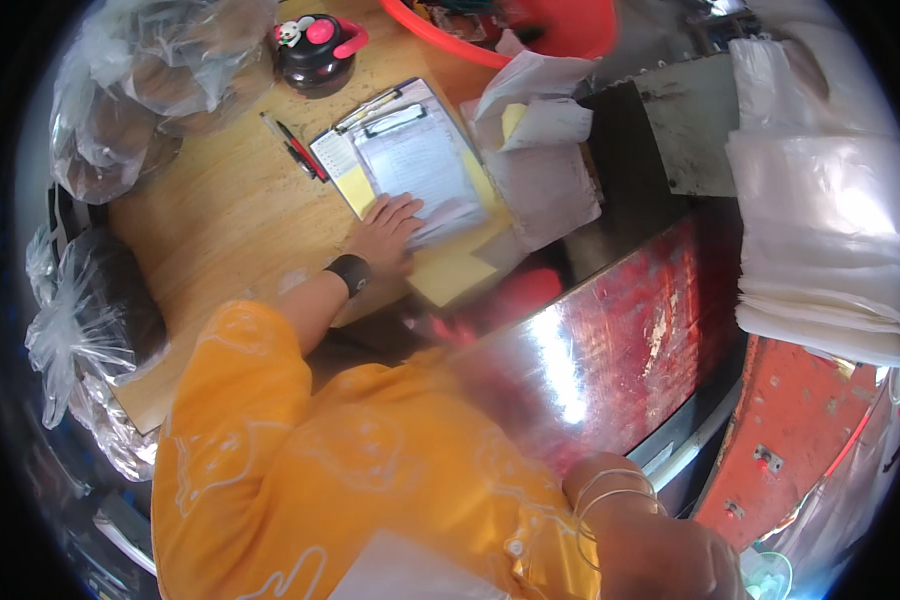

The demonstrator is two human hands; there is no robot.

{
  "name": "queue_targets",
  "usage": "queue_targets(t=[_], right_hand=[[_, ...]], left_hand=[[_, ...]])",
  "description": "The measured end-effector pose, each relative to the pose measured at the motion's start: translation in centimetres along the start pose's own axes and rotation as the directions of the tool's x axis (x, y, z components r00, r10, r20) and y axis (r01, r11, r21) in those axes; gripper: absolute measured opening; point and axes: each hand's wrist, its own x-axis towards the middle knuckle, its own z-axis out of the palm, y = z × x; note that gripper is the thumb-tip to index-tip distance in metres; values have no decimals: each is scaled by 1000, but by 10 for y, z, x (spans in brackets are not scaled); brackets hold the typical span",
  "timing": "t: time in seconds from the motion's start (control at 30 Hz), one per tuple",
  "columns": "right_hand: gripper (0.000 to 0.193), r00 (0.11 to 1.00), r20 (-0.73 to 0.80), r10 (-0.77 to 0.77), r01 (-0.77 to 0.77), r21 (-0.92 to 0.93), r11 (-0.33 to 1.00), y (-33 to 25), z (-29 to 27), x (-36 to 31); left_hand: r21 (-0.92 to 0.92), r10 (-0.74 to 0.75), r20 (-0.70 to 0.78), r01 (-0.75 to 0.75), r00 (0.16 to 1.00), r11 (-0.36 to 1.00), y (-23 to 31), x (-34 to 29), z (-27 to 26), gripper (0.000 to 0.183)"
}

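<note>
My left hand (pixel 385 228), with a dark band at the wrist, rests on the lower left part of a clipboard (pixel 419 165) holding white sheets. Its fingers lie stretched out over the paper's edge. Yellow paper (pixel 448 277) sticks out below the sheets, partly beneath the hand. A red pen and a dark pen (pixel 296 148) lie left of the clipboard. Low at the right, my right hand (pixel 675 555) is smeared by motion, near thin bangles (pixel 620 488); its fingers cannot be made out.
A dark jar-like container with a pink handle (pixel 316 55) and a red basin (pixel 560 40) stand at the back. Clear plastic bags (pixel 160 85) crowd the left. Stacked white plastic sheets (pixel 820 230) hang over an orange metal part (pixel 785 430) at the right. A shiny red surface (pixel 610 345) slopes alongside.
</note>
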Motion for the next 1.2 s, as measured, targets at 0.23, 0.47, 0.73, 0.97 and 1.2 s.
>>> queue_targets(t=[0.23,0.47,0.73,0.97,1.2], right_hand=[[12,952,-32,-303,303,-14,953,14,5,-3],[11,911,-25,-411,411,-14,912,21,7,-5],[13,930,-6,-368,367,-60,928,18,7,-3],[15,917,44,-396,399,-101,911,3,12,-4],[23,971,62,-231,232,-485,843,-112,74,-28]], left_hand=[[7,-3,5,3,1000,1000,-1,-1,0,57],[-24,-20,15,20,1000,999,0,-1,-3,54],[-15,20,-37,-21,999,1000,-3,-2,0,55],[-8,22,-57,-22,998,1000,-2,-1,3,56],[76,65,-12,-64,998,995,-29,-6,5,70]])
